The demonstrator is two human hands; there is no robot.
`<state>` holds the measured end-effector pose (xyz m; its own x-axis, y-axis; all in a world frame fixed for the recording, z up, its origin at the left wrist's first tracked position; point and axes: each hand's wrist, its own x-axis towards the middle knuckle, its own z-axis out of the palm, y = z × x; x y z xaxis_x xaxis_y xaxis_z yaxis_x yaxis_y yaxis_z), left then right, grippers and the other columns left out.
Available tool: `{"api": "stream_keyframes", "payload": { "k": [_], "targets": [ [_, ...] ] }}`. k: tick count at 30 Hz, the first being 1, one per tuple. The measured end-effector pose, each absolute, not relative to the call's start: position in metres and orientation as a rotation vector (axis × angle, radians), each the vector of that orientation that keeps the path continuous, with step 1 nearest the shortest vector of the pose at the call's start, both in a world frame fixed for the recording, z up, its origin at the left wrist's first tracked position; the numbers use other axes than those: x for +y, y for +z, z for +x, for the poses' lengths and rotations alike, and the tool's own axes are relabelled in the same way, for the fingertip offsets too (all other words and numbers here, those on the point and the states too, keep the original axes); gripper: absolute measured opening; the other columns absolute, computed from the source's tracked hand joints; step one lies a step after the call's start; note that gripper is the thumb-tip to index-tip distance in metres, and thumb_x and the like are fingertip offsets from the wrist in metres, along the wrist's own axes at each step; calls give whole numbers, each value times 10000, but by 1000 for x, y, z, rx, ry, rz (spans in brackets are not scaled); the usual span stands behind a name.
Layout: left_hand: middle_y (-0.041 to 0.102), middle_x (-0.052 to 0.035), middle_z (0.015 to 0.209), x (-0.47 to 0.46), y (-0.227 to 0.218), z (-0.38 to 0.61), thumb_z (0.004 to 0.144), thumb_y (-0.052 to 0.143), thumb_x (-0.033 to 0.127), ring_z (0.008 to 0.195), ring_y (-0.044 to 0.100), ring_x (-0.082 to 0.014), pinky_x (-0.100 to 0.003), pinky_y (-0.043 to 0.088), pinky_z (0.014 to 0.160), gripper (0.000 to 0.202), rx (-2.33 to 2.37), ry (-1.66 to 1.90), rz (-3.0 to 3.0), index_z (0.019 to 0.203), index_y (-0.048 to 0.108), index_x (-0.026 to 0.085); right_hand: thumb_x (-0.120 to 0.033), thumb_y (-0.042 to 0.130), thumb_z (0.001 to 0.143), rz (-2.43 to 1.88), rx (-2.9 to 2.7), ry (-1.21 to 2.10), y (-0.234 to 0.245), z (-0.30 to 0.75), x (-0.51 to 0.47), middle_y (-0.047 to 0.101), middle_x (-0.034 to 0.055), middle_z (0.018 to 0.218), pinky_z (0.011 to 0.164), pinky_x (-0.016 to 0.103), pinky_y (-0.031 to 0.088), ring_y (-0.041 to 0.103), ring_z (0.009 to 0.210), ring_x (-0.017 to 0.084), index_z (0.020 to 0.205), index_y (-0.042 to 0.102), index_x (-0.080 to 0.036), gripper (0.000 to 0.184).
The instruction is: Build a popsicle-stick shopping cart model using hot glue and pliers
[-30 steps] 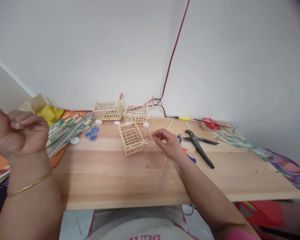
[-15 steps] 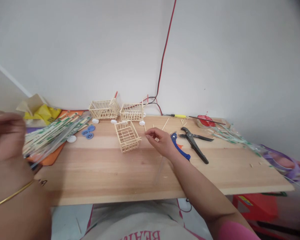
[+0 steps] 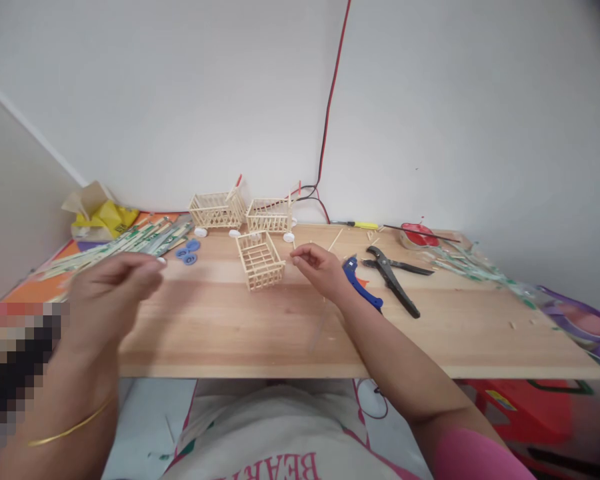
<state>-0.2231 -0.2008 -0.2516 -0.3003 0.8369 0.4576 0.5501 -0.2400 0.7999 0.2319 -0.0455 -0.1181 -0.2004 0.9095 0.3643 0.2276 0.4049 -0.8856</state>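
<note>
A small basket (image 3: pixel 260 262) of thin wooden sticks sits open side up on the table. Just right of it is my right hand (image 3: pixel 323 270), thumb and forefinger pinched close to its corner; whatever is between the fingertips is too small to make out. My left hand (image 3: pixel 113 293) hovers over the table's left side with fingers curled and pinched, slightly blurred; anything held there is hidden. Behind the basket stand two wheeled stick carts, the left cart (image 3: pixel 217 210) and the right cart (image 3: pixel 269 215), each with a red-tipped handle.
Blue wheels (image 3: pixel 189 253) lie left of the basket. To the right are a blue glue gun (image 3: pixel 363 287), black-handled cutters (image 3: pixel 395 280) and a red container (image 3: pixel 419 235). Bundled sticks (image 3: pixel 115 250) cover the left side; plastic wrappers (image 3: pixel 480 263) lie at right. The wall (image 3: pixel 205 87) stands behind.
My left hand has come down and right from the left edge, its fingers now pinched. The right hand stays beside the basket. The view has shifted slightly.
</note>
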Motion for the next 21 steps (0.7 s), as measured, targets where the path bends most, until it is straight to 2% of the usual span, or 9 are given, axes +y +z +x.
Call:
{"api": "stream_keyframes", "payload": {
  "k": [2,3,6,9,15,21],
  "targets": [
    [649,-42,1009,-136,-167,-140,780,672,310,926,601,-194,-331,501,807,270,1649,1342,1843,1024,656,196,-326,605,789,-986,-1665,892,-119,233,-45,654,41,863,673,275,475,593,739,142,883,621,-193,164],
    [643,-41,1012,-114,-132,-103,800,642,307,927,594,-183,-327,487,824,257,1575,1283,1953,1037,654,208,-330,609,787,-975,-1666,894,-118,233,-45,654,40,862,667,272,474,591,732,139,886,619,-193,170],
    [627,-23,866,-89,-74,-30,799,614,334,730,576,-134,-277,481,693,217,1527,1220,2111,964,659,200,-313,621,779,-948,-1719,861,-115,232,-47,655,37,859,655,262,470,587,713,127,900,622,-190,172],
    [617,-23,833,-94,-76,-15,790,621,335,693,563,-134,-268,466,646,228,1494,1122,2197,965,651,191,-273,613,781,-906,-1784,802,-113,230,-50,660,41,892,660,256,470,600,748,127,910,628,-190,154],
    [600,-11,792,-91,-90,-16,801,618,325,705,545,-144,-270,444,652,187,1483,1090,2310,935,628,194,-209,605,780,-853,-1881,709,-112,223,-52,660,41,947,661,250,461,594,806,130,920,633,-207,143],
    [576,0,769,-90,-90,-10,820,595,275,693,534,-135,-257,429,643,97,1456,1126,2278,871,602,193,-192,616,782,-858,-1879,691,-114,217,-52,646,27,865,666,254,458,590,749,122,941,631,-195,160]
  ]
}}
